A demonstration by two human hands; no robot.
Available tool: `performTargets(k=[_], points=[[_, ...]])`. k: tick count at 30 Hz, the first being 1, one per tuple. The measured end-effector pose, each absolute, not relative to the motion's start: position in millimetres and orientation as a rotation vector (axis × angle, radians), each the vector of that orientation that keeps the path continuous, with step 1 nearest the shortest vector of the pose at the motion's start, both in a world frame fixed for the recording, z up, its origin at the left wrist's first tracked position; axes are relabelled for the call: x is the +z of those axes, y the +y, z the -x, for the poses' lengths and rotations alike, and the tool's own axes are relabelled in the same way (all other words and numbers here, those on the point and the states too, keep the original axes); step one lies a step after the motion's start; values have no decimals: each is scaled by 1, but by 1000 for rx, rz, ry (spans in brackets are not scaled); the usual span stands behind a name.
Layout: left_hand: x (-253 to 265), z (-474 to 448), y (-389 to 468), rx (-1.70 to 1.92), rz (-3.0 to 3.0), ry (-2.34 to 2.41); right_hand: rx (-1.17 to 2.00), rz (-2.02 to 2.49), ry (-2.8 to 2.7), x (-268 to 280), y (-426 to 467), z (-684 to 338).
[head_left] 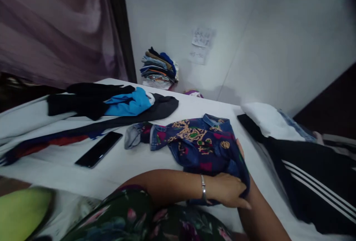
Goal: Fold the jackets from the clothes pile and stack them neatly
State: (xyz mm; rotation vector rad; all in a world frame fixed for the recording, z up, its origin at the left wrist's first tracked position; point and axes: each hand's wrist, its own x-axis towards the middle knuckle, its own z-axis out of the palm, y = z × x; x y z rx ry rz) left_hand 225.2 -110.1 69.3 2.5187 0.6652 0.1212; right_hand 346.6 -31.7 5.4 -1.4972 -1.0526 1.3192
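A patterned denim jacket (194, 140) lies on the white table, its collar at the far side and one sleeve stretched to the left. My left hand (229, 189) reaches across from the left, a bracelet on its wrist, and grips the jacket's near right edge with fingers bent over the cloth. Along the jacket's right side is my right hand (240, 148), partly covered by the fabric. A little of its fingers shows at the edge, and it appears to hold the cloth from behind.
A phone (98, 150) lies left of the jacket. Dark and blue clothes (129, 101) are heaped at the back left. Striped black pants (314, 178) and a white garment (269, 120) lie on the right. A folded clothes stack (158, 68) stands by the wall behind the table (155, 176).
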Motion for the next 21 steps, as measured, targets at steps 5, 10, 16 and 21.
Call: performTargets(k=[5, 10, 16, 21], points=[[60, -183, -79, 492, -2299, 822, 1503, 1302, -945, 3, -26, -370], [72, -108, 1, 542, -2242, 1616, 1541, 1078, -871, 5, -14, -364], [47, -42, 69, 293, -2110, 2007, 1622, 1011, -573, -14, -9, -378], [25, -27, 90, 176, -2053, 2061, 1404, 1128, -712, -19, -3, -388]])
